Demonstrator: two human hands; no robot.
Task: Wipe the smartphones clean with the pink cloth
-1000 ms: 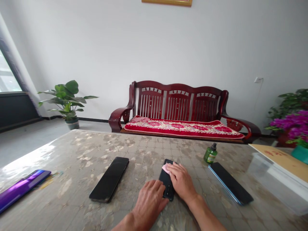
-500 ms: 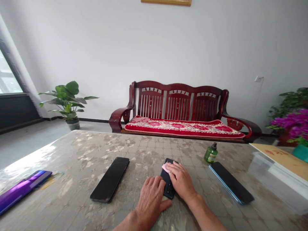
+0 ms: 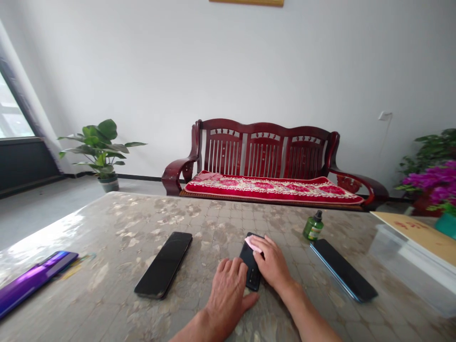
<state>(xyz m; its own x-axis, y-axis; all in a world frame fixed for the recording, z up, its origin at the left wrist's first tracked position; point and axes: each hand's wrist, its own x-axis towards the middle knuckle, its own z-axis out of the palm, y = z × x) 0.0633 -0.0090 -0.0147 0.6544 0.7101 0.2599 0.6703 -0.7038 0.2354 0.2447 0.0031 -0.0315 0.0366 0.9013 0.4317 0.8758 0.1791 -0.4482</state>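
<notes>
A dark smartphone (image 3: 252, 269) lies back side up on the table, its camera strip towards me. My left hand (image 3: 228, 293) grips it at the near left, fingers curled along the edge and thumb by the near end. My right hand (image 3: 271, 260) presses a small pink cloth (image 3: 252, 243) onto the far part of the phone's back, fingers closed over the cloth. Part of the phone is hidden beneath both hands. To the left lies a black phone (image 3: 164, 266), screen up. On the right, another phone (image 3: 342, 270) with a blue edge rests near a green spray bottle (image 3: 313, 227).
At the far left lies a shiny purple phone (image 3: 35, 280). A clear plastic box (image 3: 402, 266) with a tan folder (image 3: 416, 232) on top stands at the right table side. Beyond the patterned table (image 3: 117, 228) are a red wooden bench (image 3: 263, 152) and a potted plant (image 3: 103, 156).
My right hand has slid the pink cloth slightly right across the phone's far part. My left hand has shifted very little, still at the phone's near left.
</notes>
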